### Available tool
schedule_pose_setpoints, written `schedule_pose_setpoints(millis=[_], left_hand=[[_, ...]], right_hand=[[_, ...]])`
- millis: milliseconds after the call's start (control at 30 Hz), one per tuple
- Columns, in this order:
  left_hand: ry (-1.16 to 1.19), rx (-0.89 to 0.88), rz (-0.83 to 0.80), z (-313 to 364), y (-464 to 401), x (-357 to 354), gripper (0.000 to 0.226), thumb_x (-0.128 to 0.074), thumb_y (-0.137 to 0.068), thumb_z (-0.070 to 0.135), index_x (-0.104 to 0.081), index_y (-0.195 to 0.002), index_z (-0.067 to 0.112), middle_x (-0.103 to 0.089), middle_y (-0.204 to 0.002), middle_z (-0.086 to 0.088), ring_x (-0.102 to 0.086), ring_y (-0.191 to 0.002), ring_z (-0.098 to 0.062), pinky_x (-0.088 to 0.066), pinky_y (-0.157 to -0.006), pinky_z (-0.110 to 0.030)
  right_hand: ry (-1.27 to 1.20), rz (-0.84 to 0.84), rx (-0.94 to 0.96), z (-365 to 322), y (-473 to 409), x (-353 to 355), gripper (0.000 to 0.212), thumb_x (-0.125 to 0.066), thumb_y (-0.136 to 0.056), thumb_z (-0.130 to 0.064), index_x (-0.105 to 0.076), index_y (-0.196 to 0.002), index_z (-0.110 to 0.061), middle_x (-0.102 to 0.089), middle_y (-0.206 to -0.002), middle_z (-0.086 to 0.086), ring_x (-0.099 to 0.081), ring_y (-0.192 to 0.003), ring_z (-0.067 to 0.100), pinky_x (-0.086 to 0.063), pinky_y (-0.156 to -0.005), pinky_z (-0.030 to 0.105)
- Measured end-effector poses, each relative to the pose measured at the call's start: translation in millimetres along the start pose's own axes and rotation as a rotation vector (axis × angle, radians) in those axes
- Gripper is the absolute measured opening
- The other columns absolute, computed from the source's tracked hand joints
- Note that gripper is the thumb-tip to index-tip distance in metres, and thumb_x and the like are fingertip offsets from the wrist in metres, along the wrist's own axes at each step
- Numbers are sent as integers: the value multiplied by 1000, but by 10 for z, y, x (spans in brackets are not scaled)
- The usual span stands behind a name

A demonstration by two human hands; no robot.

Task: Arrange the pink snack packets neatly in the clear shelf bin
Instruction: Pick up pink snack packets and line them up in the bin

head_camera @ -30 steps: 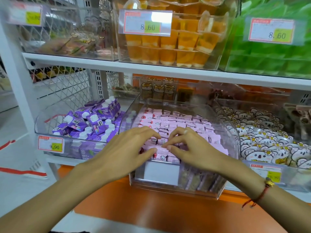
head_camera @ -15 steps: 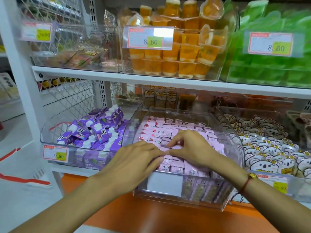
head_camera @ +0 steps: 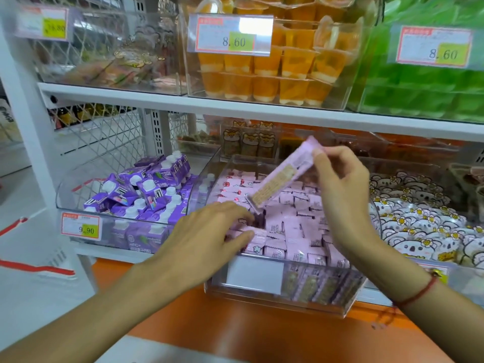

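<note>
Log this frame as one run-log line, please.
right hand: pinches lifted pink snack packet | left hand: fingers rest on packed rows | clear shelf bin: nearly full | step: reinsert

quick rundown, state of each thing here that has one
long pink snack packet: lifted above the bin, tilted, pinched at its upper end by the right hand
right hand: raised, fingers pinching the packet
left hand: fingers straight, resting on the packets in the bin
clear plastic shelf bin: open on top, nearly full
pink snack packets in the bin: standing on end in rows
purple drink cartons: heaped loosely in the clear bin to the left
</note>
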State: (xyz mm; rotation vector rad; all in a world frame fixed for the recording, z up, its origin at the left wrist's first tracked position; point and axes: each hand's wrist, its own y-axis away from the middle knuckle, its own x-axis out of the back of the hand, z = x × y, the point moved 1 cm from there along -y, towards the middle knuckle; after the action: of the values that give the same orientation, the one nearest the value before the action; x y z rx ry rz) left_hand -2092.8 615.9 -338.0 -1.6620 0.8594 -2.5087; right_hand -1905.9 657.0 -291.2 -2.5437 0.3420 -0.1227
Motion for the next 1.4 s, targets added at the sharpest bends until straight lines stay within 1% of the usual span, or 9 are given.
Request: schedule_pose_setpoints(millis=[167, 333, 467, 600, 800, 933, 1067, 1200, 1400], left_hand=[[398, 76, 214, 96, -27, 76, 64, -77, -69, 45, -35, -117, 53, -48, -117, 30, -55, -100, 5, -53, -73, -29], [489, 34, 297, 139, -77, 143, 26, -71, -80, 32, -64, -104, 40, -66, -95, 10, -61, -89, -6, -52, -71, -23], [978, 379, 177, 142, -119, 172, 9, -66, -78, 40, -73, -79, 34, -74, -86, 1, -71, -75, -14, -59, -58, -27], [1093, 565, 140, 93, -119, 151, 29, -65, -83, 45, -73, -81, 17, -74, -85, 3, -73, -73, -19, -51, -45, -20], [997, 388, 160, 77, -126, 142, 39, -52, -78, 55, -69, -91, 22, -75, -85, 0, -72, -74, -15, -54, -54, -18], [361, 117, 136, -39, -60, 125, 19, -52, -91, 43, -56, -108, 36, -62, -107, 22, -56, -99, 5, -47, -84, -23], [-129, -134, -46, -73, -24, 26, 30, -35, -97, 48, -51, -122, 41, -54, -122, 24, -48, -112, -1, -36, -86, -21], [-192, -196, -92, -83, -29, -6, 41, -22, -98, 51, -51, -125, 41, -57, -122, 21, -49, -113, -4, -35, -94, -23], [-246, -177, -80, -78, -43, 49, 39, -25, -96, 52, -57, -115, 39, -61, -108, 15, -52, -106, -8, -44, -76, -30]], right_hand=[[-292, -70, -514, 89, 156, 68, 17, -49, -97, -15, -61, -92, -4, -67, -79, 5, -64, -65, 5, -55, -69, 18], [-436, -213, -716, 103, 168, 47, 17, -55, -94, -21, -66, -93, -7, -70, -70, -1, -70, -66, 8, -57, -64, 19], [139, -339, -278, 79, 87, 158, 40, -60, -82, -51, -58, -112, -26, -61, -113, -12, -58, -105, 2, -46, -97, 29], [457, -636, 241, -32, 188, 129, 56, -60, -77, -62, -48, -129, -44, -43, -128, -27, -31, -126, -6, -26, -98, 16], [607, -542, 472, 39, 208, 11, 38, -67, -84, -38, -58, -119, -29, -59, -107, -13, -48, -97, 4, -40, -82, 22], [62, -335, -46, 157, 30, 53, 32, -70, -82, -22, -49, -107, -21, -65, -105, -2, -64, -91, 6, -52, -78, 17], [-203, -272, -317, 320, -1, -42, 47, -65, -86, -13, -35, -123, -15, -64, -107, 4, -69, -86, 5, -57, -75, 21], [-123, -357, -207, 431, 119, -216, 57, -63, -88, -8, -21, -123, -27, -58, -106, 9, -69, -78, 12, -54, -57, 20], [287, -501, 190, 402, 79, -197, 53, -69, -85, -23, -28, -110, -45, -54, -93, -16, -67, -68, 5, -48, -50, 18]])
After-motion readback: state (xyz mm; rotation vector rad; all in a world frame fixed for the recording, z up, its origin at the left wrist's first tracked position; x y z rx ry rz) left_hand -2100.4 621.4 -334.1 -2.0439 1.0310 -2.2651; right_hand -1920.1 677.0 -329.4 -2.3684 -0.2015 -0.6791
